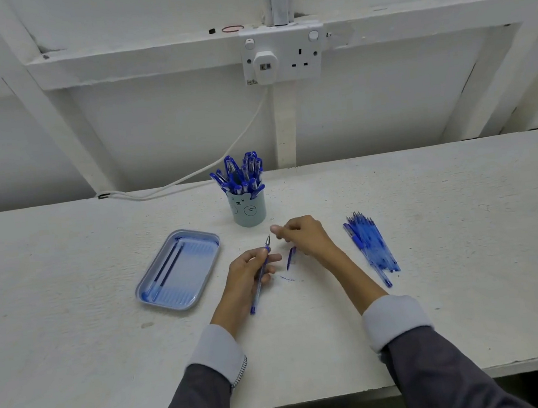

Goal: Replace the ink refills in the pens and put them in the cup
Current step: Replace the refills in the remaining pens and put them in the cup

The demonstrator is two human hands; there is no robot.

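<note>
Pen (259, 275) x1 gripped, L hand (248, 275) | R hand (301, 236) fingers pinched; contents unclear | tray (158, 300): 2 refills (167, 267)

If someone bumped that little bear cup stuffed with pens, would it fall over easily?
Probably fairly easily. The cup is narrow and upright, and the blue pens stick out well above its rim, fanning outward, so it looks top-heavy. It stands free on the table, so a low nudge might just slide it.

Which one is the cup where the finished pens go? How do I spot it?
Find the wall socket, then look straight down to the white table. The cup stands upright there, beyond both hands, right of the blue tray. It is pale blue-green with a bear face and stuffed with blue pens.
</note>
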